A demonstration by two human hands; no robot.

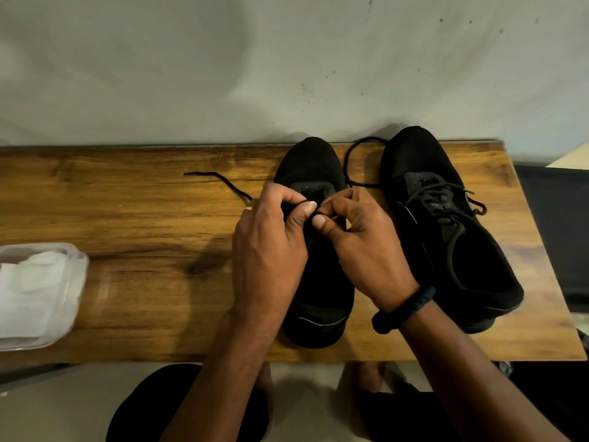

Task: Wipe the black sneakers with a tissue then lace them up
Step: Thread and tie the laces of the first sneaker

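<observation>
Black lace (pixel 204 173) is being pinched between both hands, the left hand (pixel 267 247) and right hand (pixel 360 247) each curling tightly round it over the unlaced sneaker (pixel 310 161), which is standing just left of the laced sneaker (pixel 446 224). One loose end is looping right beside the laced sneaker's toe; I'm guessing a hard tug is risking snagging there, or black-on-black is hiding a skipped eyelet.

Both forearms bare up to the frame edge. Left hand (pixel 267 250) and right hand (pixel 366 250): nails cut short. Right wrist, above the wooden table (pixel 127 218) near its front edge: thick ribbed wristband (pixel 403 309), black or maybe very dark blue in this light. Below the table's front edge: black garment (pixel 178 406) over both legs.
</observation>
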